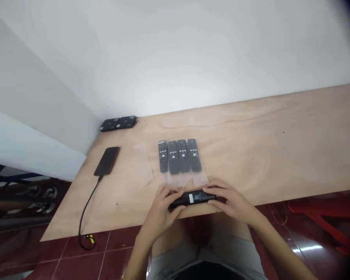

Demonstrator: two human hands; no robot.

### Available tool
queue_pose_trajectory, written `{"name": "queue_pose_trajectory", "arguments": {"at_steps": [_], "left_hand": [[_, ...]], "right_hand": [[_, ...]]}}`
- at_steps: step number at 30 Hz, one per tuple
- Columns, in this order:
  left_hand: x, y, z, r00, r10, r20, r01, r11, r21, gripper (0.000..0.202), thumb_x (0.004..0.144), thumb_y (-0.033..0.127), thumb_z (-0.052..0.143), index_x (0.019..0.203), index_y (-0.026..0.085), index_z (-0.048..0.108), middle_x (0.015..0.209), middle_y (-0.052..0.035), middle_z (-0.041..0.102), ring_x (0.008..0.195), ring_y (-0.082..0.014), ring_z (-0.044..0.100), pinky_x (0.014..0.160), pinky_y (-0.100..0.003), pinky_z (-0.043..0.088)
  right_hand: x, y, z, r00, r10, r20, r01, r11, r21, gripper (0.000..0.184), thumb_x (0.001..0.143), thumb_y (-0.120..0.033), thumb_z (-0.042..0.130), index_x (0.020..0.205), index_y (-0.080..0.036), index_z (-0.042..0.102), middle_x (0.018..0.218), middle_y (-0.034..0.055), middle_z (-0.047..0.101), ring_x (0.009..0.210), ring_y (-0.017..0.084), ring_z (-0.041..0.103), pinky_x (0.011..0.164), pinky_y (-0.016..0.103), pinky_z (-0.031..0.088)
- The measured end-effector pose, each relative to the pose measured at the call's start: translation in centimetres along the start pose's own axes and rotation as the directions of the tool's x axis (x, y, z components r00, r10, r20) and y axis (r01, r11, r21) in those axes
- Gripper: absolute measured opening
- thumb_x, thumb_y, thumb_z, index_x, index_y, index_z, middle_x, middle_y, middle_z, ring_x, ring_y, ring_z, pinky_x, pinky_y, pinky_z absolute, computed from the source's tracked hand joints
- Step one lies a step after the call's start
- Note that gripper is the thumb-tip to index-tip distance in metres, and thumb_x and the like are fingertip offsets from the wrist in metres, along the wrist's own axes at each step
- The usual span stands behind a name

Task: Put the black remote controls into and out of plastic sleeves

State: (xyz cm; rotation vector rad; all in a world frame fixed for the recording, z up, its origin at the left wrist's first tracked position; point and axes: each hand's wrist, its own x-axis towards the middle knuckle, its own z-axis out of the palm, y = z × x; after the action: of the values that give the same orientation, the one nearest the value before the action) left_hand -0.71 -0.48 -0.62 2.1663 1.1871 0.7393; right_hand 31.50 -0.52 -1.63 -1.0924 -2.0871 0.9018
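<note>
Near the table's front edge, both hands grip a black remote control (194, 198) lying crosswise with its back label up. My left hand (163, 206) curls round its left end. My right hand (229, 198) covers its right end with fingers closed over it. Just beyond them, several black remotes in clear plastic sleeves (179, 156) lie side by side, buttons up. An empty clear sleeve (142, 163) lies flat to their left.
A black phone (107, 160) lies at the left of the plywood table (280, 147), its cable (86, 217) running off the front edge. Two small black boxes (118, 123) sit in the back corner by the white wall. Red furniture (323, 217) stands on the tiled floor at right.
</note>
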Motion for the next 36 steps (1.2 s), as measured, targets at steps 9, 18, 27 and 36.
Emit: {"name": "queue_pose_trajectory", "arguments": {"at_steps": [9,18,27,36], "left_hand": [[-0.3,-2.3,-2.5,0.951,-0.058,-0.303,0.093,0.99,0.101,0.027,0.111,0.029,0.06,0.132,0.027,0.075,0.129,-0.0104,0.069,0.123,-0.0286,0.065,0.11,-0.049,0.056],[-0.9,-6.6,-5.4,0.919,-0.109,-0.379,0.217,0.942,0.255,0.022,0.107,0.035,0.062,0.111,0.022,0.08,0.111,-0.0092,0.074,0.108,-0.0289,0.069,0.098,-0.045,0.057],[-2.2,0.0,-1.0,0.92,-0.241,-0.31,0.248,0.969,-0.018,0.02,0.108,0.035,0.063,0.111,0.023,0.079,0.101,-0.0053,0.077,0.09,-0.0221,0.073,0.081,-0.033,0.058],[-1.4,0.9,0.8,0.875,-0.32,-0.362,0.309,0.947,-0.09,0.019,0.104,0.038,0.069,0.103,0.023,0.081,0.088,-0.0032,0.077,0.076,-0.02,0.072,0.072,-0.032,0.058]], "right_hand": [[-0.2,0.5,0.0,0.998,0.016,-0.057,-0.013,0.998,0.053,0.03,0.11,-0.037,0.068,0.138,-0.032,0.077,0.14,0.0096,0.075,0.134,0.031,0.068,0.116,0.051,0.058],[1.5,-0.1,-0.2,0.976,0.167,-0.14,-0.155,0.984,0.092,0.033,0.116,-0.042,0.054,0.129,-0.033,0.083,0.125,0.007,0.084,0.114,0.032,0.077,0.102,0.05,0.064],[1.2,0.2,0.7,0.995,-0.021,-0.102,0.002,0.984,-0.178,0.051,0.097,-0.044,0.084,0.145,-0.031,0.073,0.141,0.0126,0.074,0.125,0.038,0.071,0.109,0.058,0.059],[0.4,0.4,-0.7,1.0,0.016,-0.023,-0.014,0.997,0.072,0.046,0.095,-0.039,0.086,0.139,-0.032,0.077,0.136,0.01,0.076,0.124,0.034,0.072,0.109,0.052,0.06]]}}
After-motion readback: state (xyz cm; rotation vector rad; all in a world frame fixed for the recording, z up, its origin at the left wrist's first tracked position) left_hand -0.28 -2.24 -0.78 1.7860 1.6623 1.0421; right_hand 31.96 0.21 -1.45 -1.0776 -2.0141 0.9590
